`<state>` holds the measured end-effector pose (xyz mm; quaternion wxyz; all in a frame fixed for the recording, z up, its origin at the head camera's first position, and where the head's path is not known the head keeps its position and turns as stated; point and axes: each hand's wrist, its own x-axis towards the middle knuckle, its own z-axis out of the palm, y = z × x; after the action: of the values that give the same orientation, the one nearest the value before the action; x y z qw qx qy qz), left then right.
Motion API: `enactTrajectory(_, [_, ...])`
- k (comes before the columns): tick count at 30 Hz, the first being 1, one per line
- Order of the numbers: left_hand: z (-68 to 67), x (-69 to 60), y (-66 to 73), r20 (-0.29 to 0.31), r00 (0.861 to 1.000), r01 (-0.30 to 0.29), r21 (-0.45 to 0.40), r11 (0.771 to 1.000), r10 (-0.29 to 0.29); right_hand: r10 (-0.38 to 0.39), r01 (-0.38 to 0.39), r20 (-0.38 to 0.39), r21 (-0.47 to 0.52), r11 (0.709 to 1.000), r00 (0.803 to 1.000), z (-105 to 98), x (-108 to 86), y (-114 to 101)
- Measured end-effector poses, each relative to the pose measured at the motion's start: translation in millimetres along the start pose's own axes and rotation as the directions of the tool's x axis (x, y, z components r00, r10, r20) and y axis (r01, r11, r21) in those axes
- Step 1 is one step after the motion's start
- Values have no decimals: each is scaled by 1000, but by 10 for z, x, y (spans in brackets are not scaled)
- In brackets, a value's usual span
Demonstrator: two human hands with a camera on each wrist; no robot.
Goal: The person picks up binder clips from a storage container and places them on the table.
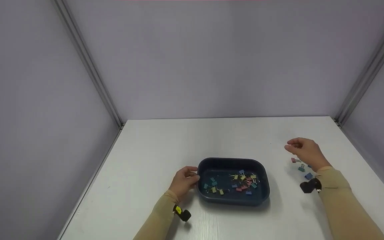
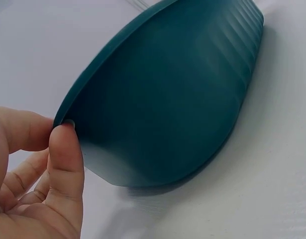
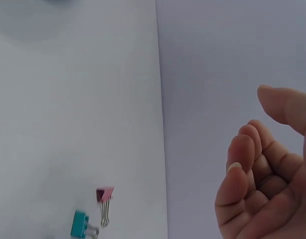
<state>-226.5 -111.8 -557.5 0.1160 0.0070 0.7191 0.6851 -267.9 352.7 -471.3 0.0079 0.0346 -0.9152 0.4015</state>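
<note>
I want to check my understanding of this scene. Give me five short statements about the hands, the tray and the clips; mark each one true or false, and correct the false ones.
1. The left hand pinches the edge of the dark tray. True.
2. The right hand holds a yellow clip. False: no clip shows in its fingers, and the thumb stands apart from them.
3. The clips in the tray are of several colours. True.
4. The tray is upside down. False: it stands with its open side up.
5. All the clips lie inside the tray. False: some, such as a pink clip and a teal clip, lie on the white table.
</note>
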Motion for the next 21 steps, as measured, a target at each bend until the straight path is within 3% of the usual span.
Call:
enactTrajectory(4, [-6,16,-5,2,1000,-11,-2,1000,11,-1,0,14,50,999,1000,155,104,-187])
enactTrajectory(21, [-35,-1,-21,-21,1000,-17,-14,1000,17,-153,145,74,105,984,985,921,393,-809])
